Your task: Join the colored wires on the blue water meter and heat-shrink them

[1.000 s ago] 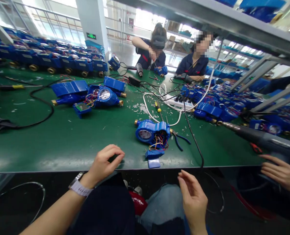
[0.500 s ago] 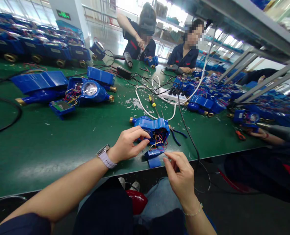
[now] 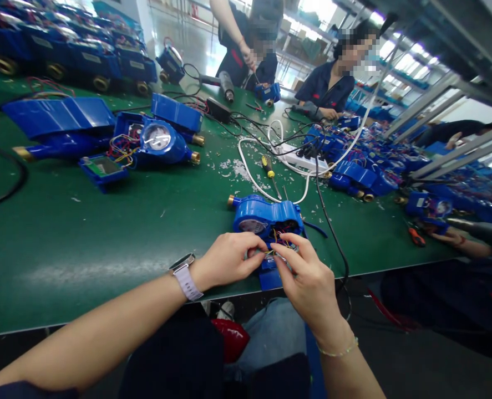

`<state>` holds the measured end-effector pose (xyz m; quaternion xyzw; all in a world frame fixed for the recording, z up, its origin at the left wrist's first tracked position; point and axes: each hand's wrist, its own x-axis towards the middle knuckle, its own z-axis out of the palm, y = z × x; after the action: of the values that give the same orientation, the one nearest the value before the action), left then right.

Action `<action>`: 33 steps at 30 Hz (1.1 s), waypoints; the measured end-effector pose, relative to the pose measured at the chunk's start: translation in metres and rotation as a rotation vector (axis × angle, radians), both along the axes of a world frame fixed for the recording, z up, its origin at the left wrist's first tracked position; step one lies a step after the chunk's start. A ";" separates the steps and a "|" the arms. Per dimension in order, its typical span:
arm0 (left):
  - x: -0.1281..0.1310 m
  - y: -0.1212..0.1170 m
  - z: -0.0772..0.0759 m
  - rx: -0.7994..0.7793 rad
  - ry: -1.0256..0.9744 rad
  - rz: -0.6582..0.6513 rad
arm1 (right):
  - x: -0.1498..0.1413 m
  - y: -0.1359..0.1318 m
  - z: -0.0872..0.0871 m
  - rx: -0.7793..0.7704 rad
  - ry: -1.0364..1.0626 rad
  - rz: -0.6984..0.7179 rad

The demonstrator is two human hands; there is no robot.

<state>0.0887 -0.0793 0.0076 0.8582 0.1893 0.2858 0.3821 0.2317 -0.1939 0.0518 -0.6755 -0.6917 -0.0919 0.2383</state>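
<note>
A blue water meter (image 3: 266, 210) with a brass end lies in front of me at the table's near edge, its housing open on the right. Thin coloured wires (image 3: 275, 237) come out of that opening. My left hand (image 3: 229, 257) pinches thumb and forefinger together on the wires from the left. From the right, my right hand (image 3: 310, 277) has its thumb and fingertips closed around the same wires. The blue cover (image 3: 270, 280) hangs below, partly hidden by my fingers. Pliers with blue handles (image 3: 316, 229) lie partly behind the meter.
A yellow-black screwdriver (image 3: 268, 167), a white power strip (image 3: 304, 159) and cables lie beyond the meter. Another opened meter (image 3: 158, 138) sits to the left. Stacked meters (image 3: 87, 61) fill the back left. Co-workers sit opposite; another person's hand (image 3: 449, 235) is at right.
My hands have come together at the wires; the right hand moved up to the opening and the left fingers closed. The view has shifted slightly, moving the meter right in the picture.
</note>
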 end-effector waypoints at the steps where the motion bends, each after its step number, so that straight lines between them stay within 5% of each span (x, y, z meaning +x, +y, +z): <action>1: 0.000 0.000 0.000 -0.026 0.001 -0.003 | 0.000 0.001 -0.001 -0.012 -0.018 0.000; 9: 0.002 0.001 0.000 -0.153 0.008 0.008 | 0.001 0.002 0.000 -0.029 -0.068 0.024; 17: -0.001 -0.001 0.002 -0.043 0.018 0.046 | 0.000 -0.005 0.000 -0.055 -0.017 0.042; 23: -0.001 -0.007 0.001 0.047 -0.064 -0.056 | -0.001 -0.007 -0.001 -0.092 -0.005 0.027; 33: 0.000 -0.004 -0.002 -0.012 -0.066 -0.073 | 0.007 -0.008 0.006 -0.124 -0.066 0.012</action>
<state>0.0889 -0.0838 0.0058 0.8523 0.1469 0.2989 0.4034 0.2391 -0.2015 0.0583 -0.6814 -0.7076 -0.0699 0.1737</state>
